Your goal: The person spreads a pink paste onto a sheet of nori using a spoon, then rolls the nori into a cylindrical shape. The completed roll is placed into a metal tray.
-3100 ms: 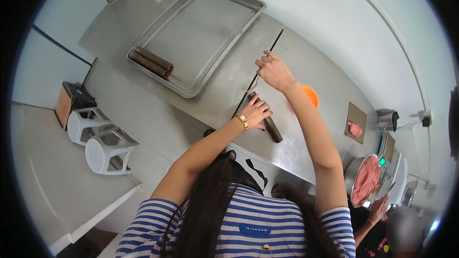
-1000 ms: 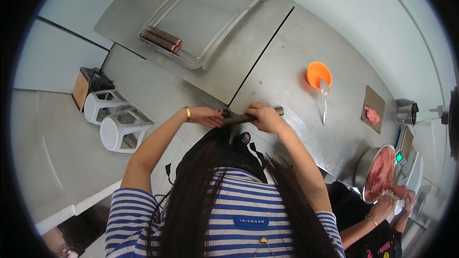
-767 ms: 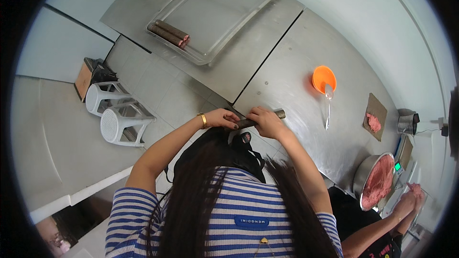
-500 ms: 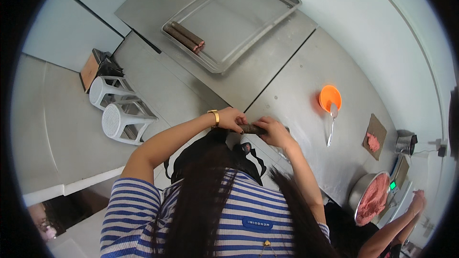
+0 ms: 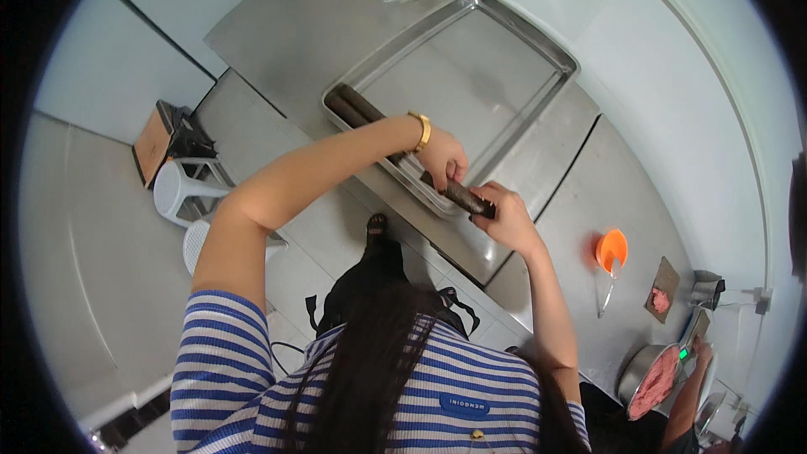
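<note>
A dark seaweed roll (image 5: 464,196) is held between my two hands over the near corner of a large metal tray (image 5: 504,150). The fingers of my left hand (image 5: 443,157) pinch its far-left end. My right hand (image 5: 509,217) grips the nearer end, with thumb and fingers around it. Inside the tray, along its left side, two similar dark rolls (image 5: 360,104) lie side by side, partly covered by my left forearm.
To the right stand an orange bowl (image 5: 612,245) with a spoon (image 5: 607,290), a seaweed sheet (image 5: 666,282) bearing pink paste (image 5: 661,300), and a metal bowl of pink paste (image 5: 656,382). A co-worker's arm (image 5: 691,391) reaches beside it. White stools (image 5: 181,189) stand at left.
Both hands have carried the roll forward from the table's front edge to the tray's near corner. My body has shifted toward the tray. The co-worker's arm has moved to the scale beside the bowl.
</note>
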`<state>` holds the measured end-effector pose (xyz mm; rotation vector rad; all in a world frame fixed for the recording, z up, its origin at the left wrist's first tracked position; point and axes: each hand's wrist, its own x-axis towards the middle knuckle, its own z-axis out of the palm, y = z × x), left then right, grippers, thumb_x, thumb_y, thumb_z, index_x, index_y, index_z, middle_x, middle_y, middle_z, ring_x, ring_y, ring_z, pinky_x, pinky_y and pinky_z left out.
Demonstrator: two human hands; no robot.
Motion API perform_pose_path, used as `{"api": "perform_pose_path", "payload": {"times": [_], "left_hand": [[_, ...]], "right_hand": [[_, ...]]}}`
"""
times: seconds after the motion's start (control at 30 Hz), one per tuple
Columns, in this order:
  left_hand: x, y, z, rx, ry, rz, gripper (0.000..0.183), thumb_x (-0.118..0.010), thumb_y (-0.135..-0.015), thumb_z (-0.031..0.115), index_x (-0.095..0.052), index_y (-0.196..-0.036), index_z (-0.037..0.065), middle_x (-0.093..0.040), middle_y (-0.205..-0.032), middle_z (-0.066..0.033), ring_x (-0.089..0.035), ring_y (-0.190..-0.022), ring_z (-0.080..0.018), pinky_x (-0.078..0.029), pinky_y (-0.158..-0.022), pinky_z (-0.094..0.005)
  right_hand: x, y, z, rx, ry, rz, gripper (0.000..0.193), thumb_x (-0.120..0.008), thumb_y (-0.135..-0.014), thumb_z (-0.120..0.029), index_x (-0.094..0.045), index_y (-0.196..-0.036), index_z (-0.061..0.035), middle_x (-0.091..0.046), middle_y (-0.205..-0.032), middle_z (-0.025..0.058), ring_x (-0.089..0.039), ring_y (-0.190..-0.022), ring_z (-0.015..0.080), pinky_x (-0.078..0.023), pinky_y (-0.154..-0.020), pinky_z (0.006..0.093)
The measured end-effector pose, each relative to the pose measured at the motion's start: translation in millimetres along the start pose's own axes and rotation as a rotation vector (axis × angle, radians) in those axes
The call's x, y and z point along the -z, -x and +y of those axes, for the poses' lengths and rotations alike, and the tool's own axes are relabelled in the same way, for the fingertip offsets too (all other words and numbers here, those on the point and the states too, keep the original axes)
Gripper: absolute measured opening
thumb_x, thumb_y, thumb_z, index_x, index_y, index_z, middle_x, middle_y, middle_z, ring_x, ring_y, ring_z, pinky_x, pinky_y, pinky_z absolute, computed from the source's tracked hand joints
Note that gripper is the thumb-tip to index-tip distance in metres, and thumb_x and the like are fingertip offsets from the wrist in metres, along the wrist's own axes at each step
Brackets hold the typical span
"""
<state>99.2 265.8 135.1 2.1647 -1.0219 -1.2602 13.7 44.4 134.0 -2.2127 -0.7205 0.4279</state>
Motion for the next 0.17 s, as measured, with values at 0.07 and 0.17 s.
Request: {"api": "perform_pose_path", "payload": {"times": [0.07,0.17], "left_hand": [[37,17,-34,0.027,-0.108,-0.035,0.045,-0.077,-0.070,0.022,-0.062,-0.110,0.006,-0.068,-0.102,-0.0088,-0.063,-0.095,-0.0221,-0.049,-0.085,-0.0341],[81,33,-81,0.118,-0.211,-0.149,0.048,-0.078,-0.070,0.025,-0.062,-0.112,0.009,-0.065,-0.111,-0.0105,-0.061,-0.102,-0.0219,-0.047,-0.091,-0.0357]], "right_hand": [[-8,-54,-10,-0.023,0.002,0.013,0.040,-0.064,-0.063,-0.004,-0.066,-0.103,-0.0016,-0.062,-0.095,0.0170,-0.062,-0.085,0.0354,-0.049,-0.076,0.0399],[-25,-125,-18,-0.079,0.015,0.024,0.040,-0.065,-0.064,-0.007,-0.066,-0.104,-0.0018,-0.063,-0.097,0.0175,-0.062,-0.087,0.0363,-0.049,-0.079,0.0406]]}}
